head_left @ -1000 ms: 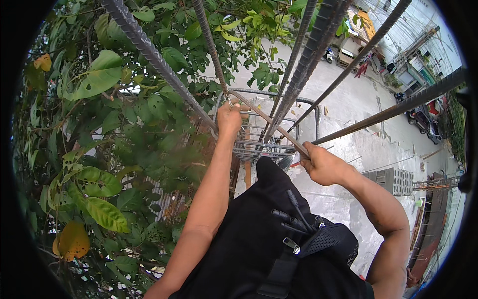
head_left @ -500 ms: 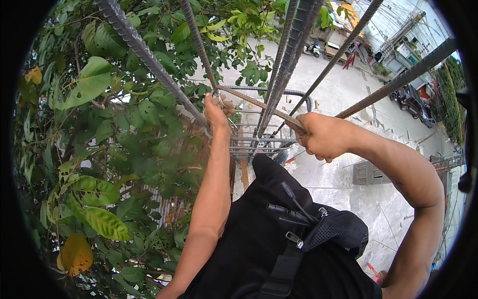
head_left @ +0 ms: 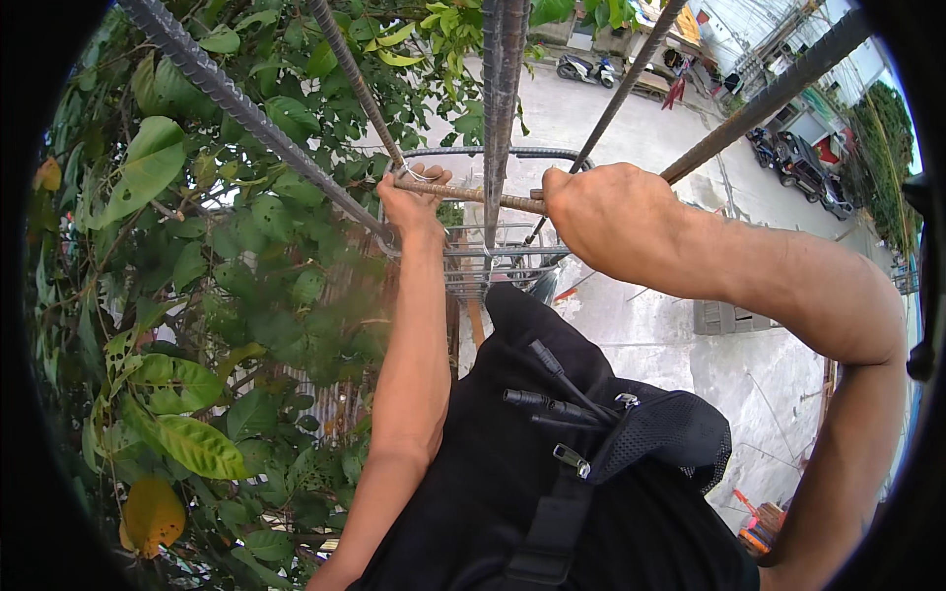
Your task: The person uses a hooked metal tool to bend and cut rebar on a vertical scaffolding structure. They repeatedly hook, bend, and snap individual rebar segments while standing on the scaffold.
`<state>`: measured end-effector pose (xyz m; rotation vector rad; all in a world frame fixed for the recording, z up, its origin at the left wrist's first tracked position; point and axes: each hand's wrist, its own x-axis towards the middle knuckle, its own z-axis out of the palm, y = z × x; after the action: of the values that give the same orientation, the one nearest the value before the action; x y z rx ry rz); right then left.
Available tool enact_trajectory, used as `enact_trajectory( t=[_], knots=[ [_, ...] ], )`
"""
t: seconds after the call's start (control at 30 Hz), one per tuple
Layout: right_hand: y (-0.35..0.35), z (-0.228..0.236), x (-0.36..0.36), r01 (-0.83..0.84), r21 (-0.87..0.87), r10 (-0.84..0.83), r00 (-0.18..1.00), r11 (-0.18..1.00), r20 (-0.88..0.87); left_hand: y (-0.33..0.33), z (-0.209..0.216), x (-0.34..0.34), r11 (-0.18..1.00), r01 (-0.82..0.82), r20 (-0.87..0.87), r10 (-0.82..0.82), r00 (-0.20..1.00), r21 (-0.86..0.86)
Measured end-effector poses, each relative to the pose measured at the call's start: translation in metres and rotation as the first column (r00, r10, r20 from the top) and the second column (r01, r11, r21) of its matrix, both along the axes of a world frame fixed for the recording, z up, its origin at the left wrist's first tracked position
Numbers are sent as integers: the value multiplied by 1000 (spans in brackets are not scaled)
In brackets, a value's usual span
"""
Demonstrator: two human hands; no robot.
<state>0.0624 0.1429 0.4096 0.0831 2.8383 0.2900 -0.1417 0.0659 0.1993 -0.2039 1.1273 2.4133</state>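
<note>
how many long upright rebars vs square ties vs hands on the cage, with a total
long ribbed rebars: 5
tie in hand: 1
ties lower down: several, stacked too close to count
hands: 2, left hand and right hand
total countable: 8

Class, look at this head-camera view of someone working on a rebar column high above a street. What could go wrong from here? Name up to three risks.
1. The ground lies far below; a lost grip could mean a serious fall.
2. Both hands, left and right, grip one thin rusty bar; if it slips, it may drop towards the parked motorbike.
3. Leafy branches crowd the left side and may snag the arm.
</note>
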Motion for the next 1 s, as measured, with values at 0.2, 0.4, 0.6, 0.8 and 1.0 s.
enact_trajectory(
  t=[0.2,0.4,0.6,0.8,1.0],
  knots=[
    [3,13,1,118,-260,-140,988,958,-67,-2,-4,-5,999,37,-20,-37,999,11],
    [6,24,-6,245,-369,-225,970,897,96,-6,3,0,997,63,-13,-64,998,-45],
    [-8,35,-15,118,-135,-123,992,984,-32,-4,1,7,994,100,84,-102,991,32],
    [-30,38,-15,-168,84,180,971,982,-157,18,-19,7,913,0,183,-81,980,408],
    [-40,38,-15,-154,223,176,981,962,-82,20,-9,3,904,-91,322,-53,945,417]
  ],
)
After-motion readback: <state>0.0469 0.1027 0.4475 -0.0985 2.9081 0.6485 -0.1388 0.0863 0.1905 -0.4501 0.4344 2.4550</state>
